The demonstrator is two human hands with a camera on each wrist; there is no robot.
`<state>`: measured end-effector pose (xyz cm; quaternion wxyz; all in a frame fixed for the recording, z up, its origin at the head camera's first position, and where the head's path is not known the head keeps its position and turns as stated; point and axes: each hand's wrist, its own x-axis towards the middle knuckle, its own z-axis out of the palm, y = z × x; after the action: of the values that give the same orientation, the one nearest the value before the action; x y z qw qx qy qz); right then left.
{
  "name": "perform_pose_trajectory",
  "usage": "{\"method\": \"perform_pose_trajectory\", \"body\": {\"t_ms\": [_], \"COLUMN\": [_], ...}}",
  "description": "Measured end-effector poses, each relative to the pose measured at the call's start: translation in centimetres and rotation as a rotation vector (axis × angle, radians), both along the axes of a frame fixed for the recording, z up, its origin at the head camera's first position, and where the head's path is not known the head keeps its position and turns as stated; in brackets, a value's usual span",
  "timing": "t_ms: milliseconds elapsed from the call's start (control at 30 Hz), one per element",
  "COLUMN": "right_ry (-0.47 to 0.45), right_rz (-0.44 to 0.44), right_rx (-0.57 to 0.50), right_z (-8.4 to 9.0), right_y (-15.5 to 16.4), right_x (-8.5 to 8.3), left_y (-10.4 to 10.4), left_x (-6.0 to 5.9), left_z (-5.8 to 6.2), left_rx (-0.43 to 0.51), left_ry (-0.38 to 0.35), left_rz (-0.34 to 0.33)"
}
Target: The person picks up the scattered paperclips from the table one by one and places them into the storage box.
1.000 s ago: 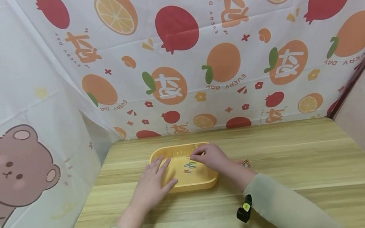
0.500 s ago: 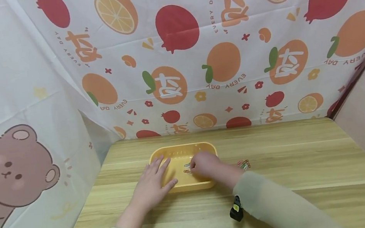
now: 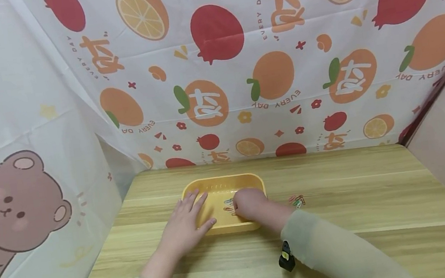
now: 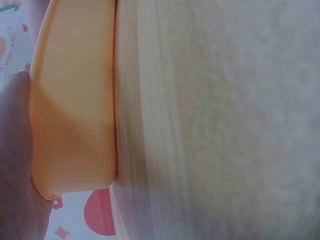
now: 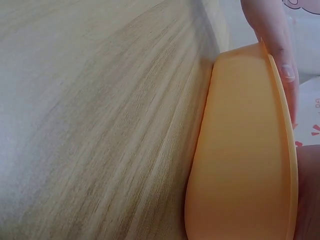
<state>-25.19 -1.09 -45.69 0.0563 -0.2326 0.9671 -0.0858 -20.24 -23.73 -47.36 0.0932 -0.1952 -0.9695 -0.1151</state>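
— Where does the head view look from?
— From above, forward and down over the desk (image 3: pixel 342 198) toward the curtain.
— And the wrist views?
— Both sit low and very near, each facing a side wall of the yellow tray (image 4: pixel 75 110), which all three views share.

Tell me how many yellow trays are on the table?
1. The yellow tray sits on the wooden table, with the left hand resting flat on its left rim and the right hand inside it over some paper clips.

Yellow tray (image 3: pixel 228 183) on table, coloured paperclips (image 3: pixel 228 203) inside
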Motion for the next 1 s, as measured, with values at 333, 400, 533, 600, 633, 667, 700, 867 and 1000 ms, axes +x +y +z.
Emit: {"method": "perform_pose_trajectory", "body": {"t_ms": [333,400,533,600,633,667,700,867,1000], "right_ry": [-0.027,-0.025,-0.021,-0.026,-0.031,-0.035,-0.039,-0.033,-0.008], "right_rz": [-0.011,-0.018,-0.042,-0.058,-0.065,-0.071,-0.075,-0.097,-0.117], "right_rx": [-0.077,-0.095,-0.125,-0.15,-0.165,-0.184,-0.204,-0.291,-0.361], "right_z": [0.1,0.2,0.4,0.6,0.7,0.8,0.9,1.3,1.6], "right_y": [0.3,0.4,0.7,0.9,1.0,1.0,1.2,1.8,2.5], "right_x": [-0.2,-0.3,-0.3,-0.2,-0.2,-0.2,-0.1,0.1,0.3], "left_y": [0.3,0.2,0.2,0.1,0.1,0.1,0.1,0.1,0.2], "left_x": [0.1,0.0,-0.1,-0.1,-0.1,-0.1,-0.1,-0.2,-0.2], "left_z": [0.4,0.3,0.2,0.2,0.1,0.1,0.1,0.1,0.1], "left_rx": [0.015,0.015,0.006,0.01,0.007,0.007,0.008,0.005,0.012], "left_ry": [-0.005,-0.005,-0.016,-0.021,-0.024,-0.03,-0.03,-0.028,-0.027], "left_rz": [0.0,0.001,0.008,0.01,0.013,0.015,0.016,0.015,0.016]}}
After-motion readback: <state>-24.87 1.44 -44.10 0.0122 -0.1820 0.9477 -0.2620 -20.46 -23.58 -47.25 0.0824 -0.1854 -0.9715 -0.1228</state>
